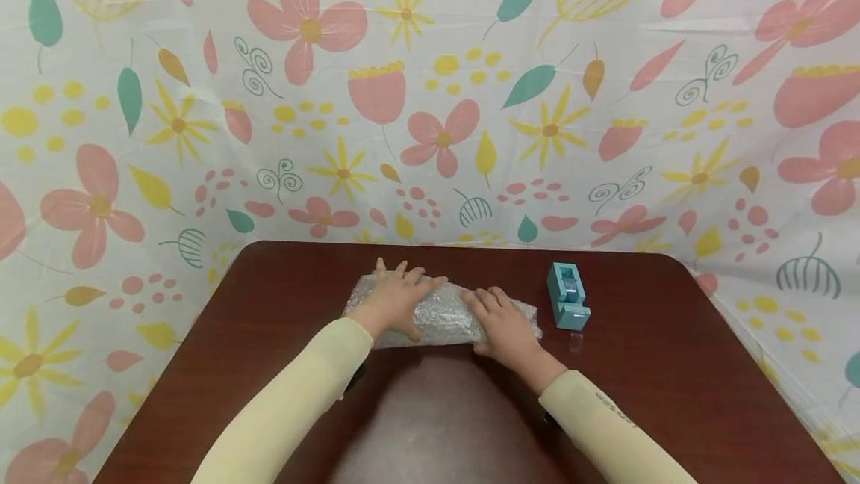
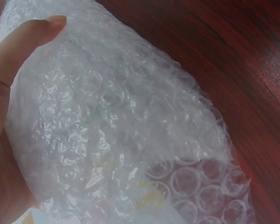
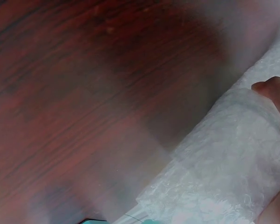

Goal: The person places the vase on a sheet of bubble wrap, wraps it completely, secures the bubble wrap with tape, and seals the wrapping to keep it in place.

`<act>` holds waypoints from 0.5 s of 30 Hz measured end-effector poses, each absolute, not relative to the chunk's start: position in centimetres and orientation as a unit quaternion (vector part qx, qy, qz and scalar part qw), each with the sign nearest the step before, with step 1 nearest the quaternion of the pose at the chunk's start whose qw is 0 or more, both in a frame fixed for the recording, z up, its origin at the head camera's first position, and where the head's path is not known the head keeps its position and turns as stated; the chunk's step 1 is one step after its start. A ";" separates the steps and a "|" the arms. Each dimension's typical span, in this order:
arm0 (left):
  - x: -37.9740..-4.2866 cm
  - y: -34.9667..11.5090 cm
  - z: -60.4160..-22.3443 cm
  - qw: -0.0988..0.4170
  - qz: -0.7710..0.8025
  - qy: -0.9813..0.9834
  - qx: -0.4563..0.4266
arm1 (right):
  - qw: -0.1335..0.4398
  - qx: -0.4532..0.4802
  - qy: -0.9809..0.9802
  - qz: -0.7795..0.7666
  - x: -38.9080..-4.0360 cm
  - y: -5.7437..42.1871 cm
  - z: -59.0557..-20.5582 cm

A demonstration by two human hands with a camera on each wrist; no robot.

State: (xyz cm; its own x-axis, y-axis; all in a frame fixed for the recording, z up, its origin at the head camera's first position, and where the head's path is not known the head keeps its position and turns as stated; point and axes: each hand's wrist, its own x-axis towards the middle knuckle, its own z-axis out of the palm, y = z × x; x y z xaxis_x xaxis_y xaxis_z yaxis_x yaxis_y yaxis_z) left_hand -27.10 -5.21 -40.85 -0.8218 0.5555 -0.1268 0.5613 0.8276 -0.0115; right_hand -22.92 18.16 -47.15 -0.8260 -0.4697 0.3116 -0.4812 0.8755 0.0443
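Observation:
A bundle of clear bubble wrap [image 1: 446, 317] lies crosswise on the dark table, rolled around something that cannot be made out. Over its left part my left hand [image 1: 393, 301] rests with fingers spread; the thumb shows against the wrap [image 2: 107, 107] in the left wrist view. My right hand [image 1: 505, 323] lies on the right part, fingers fairly straight and pointing away from me. In the right wrist view, the thumb [image 3: 272, 91] touches the rolled wrap [image 3: 223, 158], whose flat end sticks out beyond the hand.
A light blue tape dispenser [image 1: 569, 297] stands to the right of the bundle, a small clear strip [image 1: 576, 340] just in front of it. The dark reddish table [image 1: 282, 282] meets a flower-printed curtain [image 1: 430, 133] at its back and sides.

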 end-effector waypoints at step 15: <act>-23.8 -8.6 -45.4 -0.181 -0.052 0.921 0.340 | 0.136 0.257 -0.955 0.064 -23.9 18.3 -46.6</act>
